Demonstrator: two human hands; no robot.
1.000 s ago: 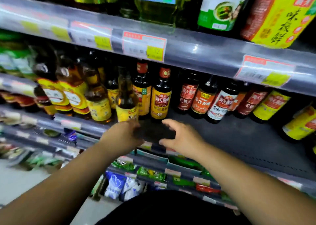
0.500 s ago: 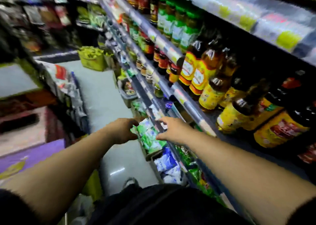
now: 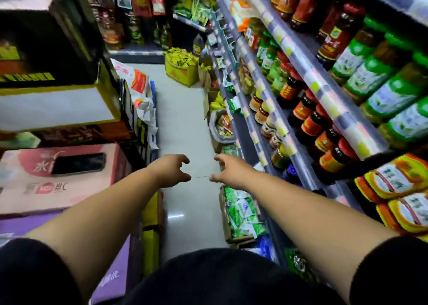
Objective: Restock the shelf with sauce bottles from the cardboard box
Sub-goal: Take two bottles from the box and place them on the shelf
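Shop aisle w/ pale floor [image 3: 183,124], shelf [image 3: 298,156] along the rt edge, stacked cartons on the lt. Nearest on the lt is a purple box [image 3: 111,279] w/ white print too blurred to read. On top of it sits a pink box [image 3: 69,184] w/ Chinese characters, and a black phone [image 3: 77,163] lies flat on its lid.

Both arms reach out over the floor. Left hand [image 3: 171,169] and right hand [image 3: 231,171] are close together but apart, fingers half-curled, nothing in either.

Below the rt hand, at the shelf foot, an open carton [image 3: 223,212] holds green-and-white packets [image 3: 243,214]. Sauce bottles [image 3: 312,124] are on the shelf at rt: dark glass, red caps, red-orange labels, w/ green-label bottles [image 3: 382,96] one tier up. Label text unreadable.

Further off, white sacks [image 3: 139,84] w/ red print lean at lt, and a yellow box [image 3: 180,73] full of yellow packs stands on the floor. Can't tell which carton holds the restock.
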